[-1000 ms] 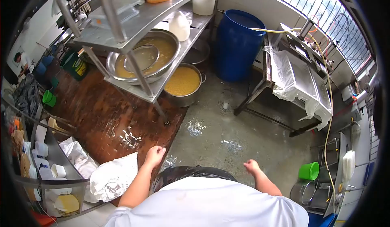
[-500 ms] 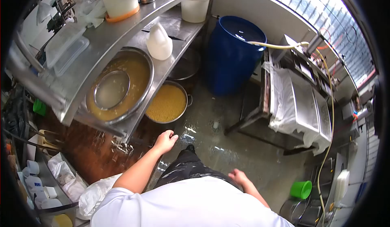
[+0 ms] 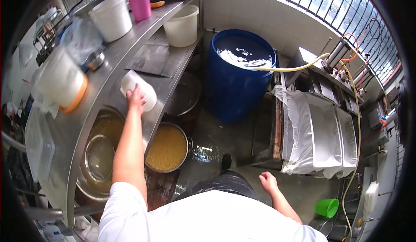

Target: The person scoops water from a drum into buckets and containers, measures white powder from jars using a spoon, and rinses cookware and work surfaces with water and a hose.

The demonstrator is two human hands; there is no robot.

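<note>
My left hand [image 3: 136, 100] reaches over the lower metal shelf, its fingers closed on a white plastic jug [image 3: 148, 95] near the shelf's edge. The jug's handle is mostly covered by the hand. Nearer to me on that shelf, a wide metal bowl [image 3: 118, 117] holds cloudy brownish liquid, with a smaller round metal bowl or strainer [image 3: 99, 157] in it; my forearm hides part of the wide bowl. On the floor below stands a metal pot of yellow beans or grains [image 3: 165, 149]. My right hand [image 3: 269, 182] hangs low at my side, fingers loosely curled with nothing in them.
A blue barrel [image 3: 240, 90] full of water stands ahead, a yellow hose [image 3: 299, 68] running into it. Cloth-lined metal troughs [image 3: 323, 129] are at right. White buckets [image 3: 110, 19] and a pink bucket [image 3: 140, 4] sit on the upper shelf [image 3: 104, 71]. The floor [image 3: 203, 153] is wet.
My left hand has moved from above the floor up to the jug and closed on it. The view has shifted left and closer to the shelves. My right hand stays low and free.
</note>
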